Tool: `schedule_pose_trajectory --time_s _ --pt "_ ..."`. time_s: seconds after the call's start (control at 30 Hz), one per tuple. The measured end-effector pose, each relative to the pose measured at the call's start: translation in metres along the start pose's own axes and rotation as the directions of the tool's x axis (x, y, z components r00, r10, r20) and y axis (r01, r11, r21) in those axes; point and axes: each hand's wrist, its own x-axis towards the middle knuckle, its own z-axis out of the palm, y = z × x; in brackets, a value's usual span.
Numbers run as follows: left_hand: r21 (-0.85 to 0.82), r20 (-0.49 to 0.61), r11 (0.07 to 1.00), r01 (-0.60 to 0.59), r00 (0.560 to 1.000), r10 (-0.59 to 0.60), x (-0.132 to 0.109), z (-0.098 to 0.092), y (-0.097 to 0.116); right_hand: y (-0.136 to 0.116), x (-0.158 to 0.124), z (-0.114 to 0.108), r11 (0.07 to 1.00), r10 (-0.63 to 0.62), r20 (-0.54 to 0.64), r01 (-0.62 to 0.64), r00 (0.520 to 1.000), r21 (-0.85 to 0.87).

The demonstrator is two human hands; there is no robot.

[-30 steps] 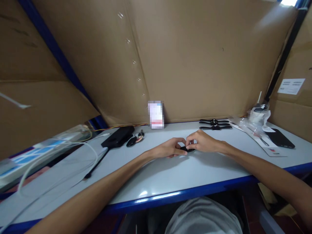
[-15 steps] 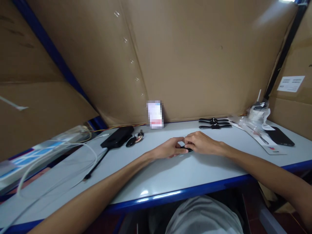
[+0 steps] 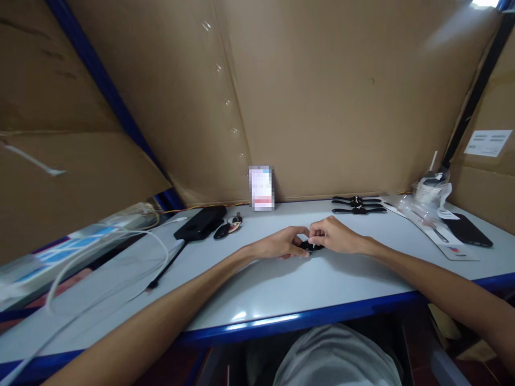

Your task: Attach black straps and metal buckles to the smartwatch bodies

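"Where is the small black piece?"

"On the white tabletop [image 3: 265, 292], or just above it, between the two hands; I can't tell whether it touches the surface. It's the small black piece [image 3: 316, 247], mostly hidden by fingers."

"How is the left hand [image 3: 286, 244] gripping?"

"Half closed around the near-left end, thumb along the near edge, forefinger arched on the far side. It has hold of the black piece."

"And the right hand [image 3: 332, 234]?"

"Thumb and forefinger are pinched together over the piece, on a pale sliver [image 3: 314, 246] too small to identify."

"What lies farther back?"

"Slim black two-armed pieces [image 3: 359, 210] with thicker middles, lined up close together. Left of them a screen [image 3: 261, 188], its display pixelated, leans against the cardboard panel [image 3: 314, 107]."

"And the sides?"

"On the right, a black phone [image 3: 470, 231] beside a clear plastic package [image 3: 418, 212]. On the left, a black key fob [image 3: 221, 231] near a black box [image 3: 201, 222], then white cables [image 3: 160, 242] and a power strip [image 3: 72, 251]."
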Motion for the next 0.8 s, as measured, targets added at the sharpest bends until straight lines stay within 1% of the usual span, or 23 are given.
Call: schedule_pose_trajectory --time_s 0.1,0.23,0.33,0.4,0.47,0.53,0.63,0.8 --pt "-0.003 0.005 1.000 -0.007 1.000 0.007 -0.0003 0.0000 0.0002 -0.0004 0.0002 0.0020 1.000 0.011 -0.031 -0.011 0.999 -0.007" --pt "-0.003 -0.003 1.000 -0.001 1.000 0.001 0.0000 0.0007 0.0001 -0.0020 -0.0005 0.0018 1.000 0.020 -0.024 -0.020 1.000 0.006" --pt "-0.003 -0.003 1.000 -0.001 1.000 0.001 0.0002 0.0012 0.0001 -0.0032 -0.0020 0.0009 0.997 -0.011 0.001 0.011 1.000 -0.080" --pt "-0.010 -0.006 1.000 -0.005 1.000 0.005 0.0002 0.0014 0.0004 -0.0030 -0.0029 0.0016 0.985 -0.054 -0.003 0.053 0.999 -0.162" --pt "-0.012 -0.010 1.000 -0.007 1.000 0.007 0.0000 0.0013 0.0007 -0.0021 -0.0032 0.0028 0.979 -0.073 -0.020 0.068 0.997 -0.193" --pt "-0.005 -0.011 1.000 -0.006 1.000 0.006 -0.0001 0.0011 0.0010 -0.0015 -0.0028 0.0033 0.984 -0.043 -0.035 0.037 0.998 -0.175" --pt "-0.001 -0.004 1.000 -0.004 1.000 0.004 -0.0003 0.0010 0.0010 -0.0029 -0.0017 0.0020 0.990 0.017 -0.024 -0.020 1.000 -0.141" --pt "-0.006 -0.012 1.000 -0.002 1.000 0.002 -0.0001 0.0020 0.0013 -0.0068 -0.0017 0.0042 0.995 0.048 -0.034 -0.051 0.998 -0.089"
